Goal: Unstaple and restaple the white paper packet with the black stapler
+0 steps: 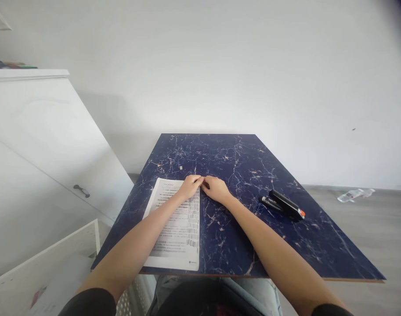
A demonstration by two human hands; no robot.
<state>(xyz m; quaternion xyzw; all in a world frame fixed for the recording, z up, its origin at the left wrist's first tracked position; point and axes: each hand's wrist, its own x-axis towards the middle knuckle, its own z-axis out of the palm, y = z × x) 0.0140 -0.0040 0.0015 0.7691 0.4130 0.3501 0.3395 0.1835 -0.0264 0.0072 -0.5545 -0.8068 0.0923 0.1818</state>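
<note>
A stack of printed paper (169,252) lies on the left front part of the table, its printed side up. My left hand (191,186) rests over its top right corner, fingers closed on the edge there. Right beside it, my right hand (216,188) is curled, its fingertips pinched at that same corner and meeting those of the left. The fingers partly hide the corner. To the right of my right forearm, a black stapler (284,205) with an orange-red tip lies on the table, apart from both hands.
The dark blue marble-patterned table (220,151) stands against a pale wall. A tiny pale scrap (181,167) lies beyond the paper. At left are a white cabinet (48,131) and a white-rimmed bin (55,246). A clear plastic item (355,195) is on the floor at right.
</note>
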